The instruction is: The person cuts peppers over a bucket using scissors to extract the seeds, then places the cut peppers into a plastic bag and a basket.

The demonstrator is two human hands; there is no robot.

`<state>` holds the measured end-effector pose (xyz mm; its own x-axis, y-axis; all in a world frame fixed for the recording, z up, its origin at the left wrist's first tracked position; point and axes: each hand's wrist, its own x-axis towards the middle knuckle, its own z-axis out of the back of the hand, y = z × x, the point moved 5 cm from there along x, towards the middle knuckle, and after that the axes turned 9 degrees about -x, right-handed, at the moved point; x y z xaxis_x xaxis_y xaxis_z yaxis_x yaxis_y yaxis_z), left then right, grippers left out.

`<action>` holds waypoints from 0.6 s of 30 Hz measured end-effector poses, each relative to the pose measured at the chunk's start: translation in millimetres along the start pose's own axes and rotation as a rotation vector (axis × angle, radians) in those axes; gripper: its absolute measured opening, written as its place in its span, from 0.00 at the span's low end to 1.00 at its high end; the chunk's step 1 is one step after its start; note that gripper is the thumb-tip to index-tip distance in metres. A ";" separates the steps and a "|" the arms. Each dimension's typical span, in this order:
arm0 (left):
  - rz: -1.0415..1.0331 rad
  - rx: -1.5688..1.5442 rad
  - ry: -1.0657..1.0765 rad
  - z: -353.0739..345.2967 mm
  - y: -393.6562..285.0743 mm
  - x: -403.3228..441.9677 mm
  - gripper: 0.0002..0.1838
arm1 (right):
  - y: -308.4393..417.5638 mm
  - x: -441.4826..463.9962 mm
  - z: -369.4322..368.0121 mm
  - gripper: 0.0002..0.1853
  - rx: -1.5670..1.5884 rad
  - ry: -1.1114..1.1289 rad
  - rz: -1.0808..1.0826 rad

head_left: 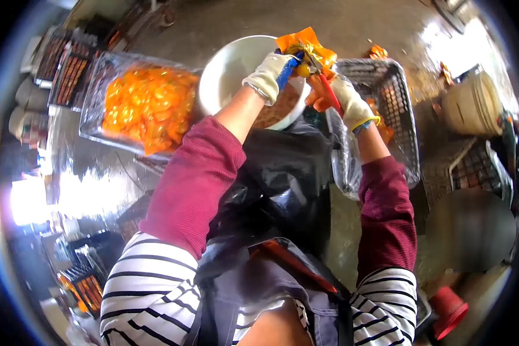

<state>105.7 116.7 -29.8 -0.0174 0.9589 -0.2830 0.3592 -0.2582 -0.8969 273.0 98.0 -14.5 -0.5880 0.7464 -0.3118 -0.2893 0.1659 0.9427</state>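
Note:
My left hand (275, 72), in a white glove with blue on the fingers, grips an orange plastic packet (307, 41) above the far right rim of a white bucket (213, 78). Something yellowish shows at the packet's opening. My right hand (349, 101), in a white glove with a yellow cuff, is closed around red-handled scissors (328, 93). Their blades point toward the packet and touch or nearly touch it; the contact point is too small to tell. Brownish stuff (282, 109) lies in the bucket.
A plastic-lined crate (89, 124) full of shiny orange packets (147, 104) stands left of the bucket. A dark mesh crate (406, 98) with a clear liner stands at right. Farther right are a beige bucket (470, 106) and a red container (448, 311). The floor (352, 34) looks wet.

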 end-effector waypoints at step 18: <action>-0.551 -0.141 -0.562 334.7 -82.0 -221.8 0.15 | -11.9 -10.4 -17.0 0.26 0.298 -0.274 0.085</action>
<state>-232.2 -114.1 -7.3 -0.6807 0.7321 0.0254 0.2765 0.2888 -0.9166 269.7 77.3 -24.5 -0.3655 0.9028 -0.2266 0.0063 0.2458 0.9693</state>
